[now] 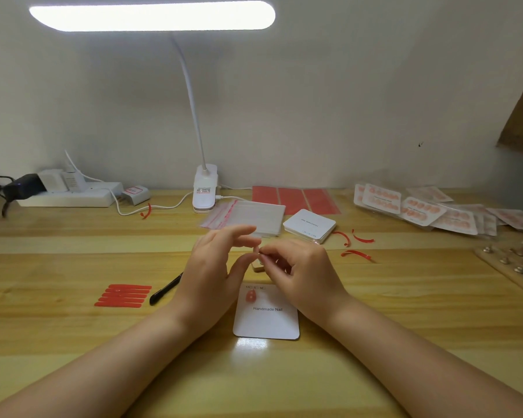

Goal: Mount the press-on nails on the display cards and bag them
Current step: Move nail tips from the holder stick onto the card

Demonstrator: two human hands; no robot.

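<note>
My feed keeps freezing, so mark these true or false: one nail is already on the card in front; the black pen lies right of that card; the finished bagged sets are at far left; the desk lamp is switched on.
1. One nail sits on the Handmade Nail card: true.
2. The black pen lies right of that card: false, it lies left of it, beside the red strips.
3. The bagged sets are at far left: false, far right.
4. The desk lamp is on: true.
</note>
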